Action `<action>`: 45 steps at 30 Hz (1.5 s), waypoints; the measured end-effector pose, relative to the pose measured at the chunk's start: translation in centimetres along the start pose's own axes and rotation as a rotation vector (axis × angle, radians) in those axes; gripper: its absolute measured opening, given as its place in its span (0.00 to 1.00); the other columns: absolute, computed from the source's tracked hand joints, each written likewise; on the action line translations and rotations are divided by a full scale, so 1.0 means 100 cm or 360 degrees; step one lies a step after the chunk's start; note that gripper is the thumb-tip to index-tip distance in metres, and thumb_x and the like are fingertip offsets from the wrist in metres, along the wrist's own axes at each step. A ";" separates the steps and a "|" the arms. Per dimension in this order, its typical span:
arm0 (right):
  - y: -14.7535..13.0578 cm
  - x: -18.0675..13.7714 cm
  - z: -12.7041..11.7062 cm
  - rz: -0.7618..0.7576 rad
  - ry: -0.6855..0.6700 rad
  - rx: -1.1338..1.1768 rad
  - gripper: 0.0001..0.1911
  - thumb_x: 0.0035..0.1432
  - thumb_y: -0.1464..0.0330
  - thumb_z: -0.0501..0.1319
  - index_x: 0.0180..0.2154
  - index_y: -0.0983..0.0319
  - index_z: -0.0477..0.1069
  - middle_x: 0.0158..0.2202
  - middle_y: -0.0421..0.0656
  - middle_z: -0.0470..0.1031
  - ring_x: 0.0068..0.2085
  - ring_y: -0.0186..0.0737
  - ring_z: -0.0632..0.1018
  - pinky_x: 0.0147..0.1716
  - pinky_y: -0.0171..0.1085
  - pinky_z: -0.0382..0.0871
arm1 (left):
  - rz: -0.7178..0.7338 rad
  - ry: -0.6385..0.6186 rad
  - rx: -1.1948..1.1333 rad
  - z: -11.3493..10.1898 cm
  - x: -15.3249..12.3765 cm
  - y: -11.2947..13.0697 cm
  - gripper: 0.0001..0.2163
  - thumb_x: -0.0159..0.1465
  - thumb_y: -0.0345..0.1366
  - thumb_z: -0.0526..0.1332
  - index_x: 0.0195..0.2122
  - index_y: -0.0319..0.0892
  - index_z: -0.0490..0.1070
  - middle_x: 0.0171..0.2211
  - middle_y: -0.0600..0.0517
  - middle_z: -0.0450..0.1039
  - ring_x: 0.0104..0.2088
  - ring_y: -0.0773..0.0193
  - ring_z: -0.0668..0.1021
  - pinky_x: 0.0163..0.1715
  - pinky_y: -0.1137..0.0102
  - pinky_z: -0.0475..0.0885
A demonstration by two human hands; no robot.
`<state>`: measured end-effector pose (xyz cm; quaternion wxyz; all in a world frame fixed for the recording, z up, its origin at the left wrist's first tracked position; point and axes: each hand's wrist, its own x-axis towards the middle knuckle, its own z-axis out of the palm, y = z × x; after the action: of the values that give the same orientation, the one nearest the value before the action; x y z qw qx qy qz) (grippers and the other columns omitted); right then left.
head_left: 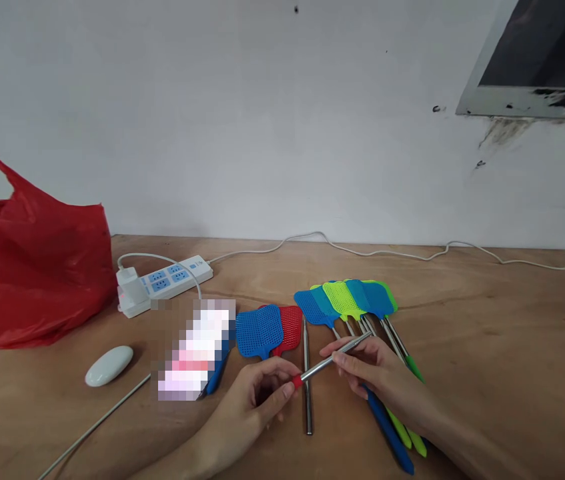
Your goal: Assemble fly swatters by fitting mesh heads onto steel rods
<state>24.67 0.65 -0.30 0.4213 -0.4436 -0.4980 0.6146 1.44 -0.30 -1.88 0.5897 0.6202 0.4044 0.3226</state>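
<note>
A thin metal rod with a red grip end [329, 361] is held between both hands just above the wooden table [487, 333]. My left hand [257, 400] pinches the red end. My right hand [377, 373] pinches the rod's shaft nearer its far tip. Beneath them lies another bare metal rod [307, 380]. A blue swatter head [259, 331] overlaps a red swatter head [291, 328] just left of that rod. Several blue and green fly swatters [347, 301] lie fanned out under my right hand, their handles [392, 433] pointing toward me.
A red plastic bag [27, 267] stands at the left. Beside it lie a white power strip [162, 283] with a cable, a white oval mouse-like object [109, 365] and a blurred-out patch [197, 360]. A white wall rises behind the table.
</note>
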 end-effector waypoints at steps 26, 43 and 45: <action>-0.002 -0.001 0.001 -0.0056 -0.0107 -0.0032 0.19 0.51 0.52 0.70 0.31 0.62 0.83 0.28 0.46 0.81 0.26 0.35 0.75 0.25 0.33 0.70 | 0.0060 -0.0047 0.0054 0.001 -0.001 -0.002 0.21 0.65 0.55 0.62 0.43 0.40 0.74 0.31 0.52 0.69 0.31 0.64 0.70 0.27 0.73 0.69; -0.005 -0.001 -0.002 -0.0126 0.0117 0.0049 0.21 0.48 0.51 0.72 0.31 0.62 0.82 0.26 0.44 0.79 0.25 0.34 0.74 0.23 0.33 0.68 | 0.0020 -0.0037 0.0191 0.002 -0.002 -0.004 0.22 0.67 0.55 0.58 0.43 0.40 0.74 0.27 0.54 0.69 0.26 0.66 0.69 0.24 0.74 0.65; -0.006 -0.001 -0.001 -0.0124 0.0098 0.0015 0.21 0.47 0.51 0.72 0.29 0.63 0.81 0.26 0.44 0.78 0.25 0.34 0.74 0.22 0.33 0.69 | 0.0022 -0.0047 0.0219 0.000 -0.002 -0.008 0.21 0.67 0.55 0.58 0.42 0.39 0.74 0.27 0.53 0.69 0.26 0.67 0.69 0.24 0.74 0.65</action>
<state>24.82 0.65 0.33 0.4620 -0.4407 -0.4988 0.5862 1.30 -0.50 -2.65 0.5493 0.6667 0.4128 0.2888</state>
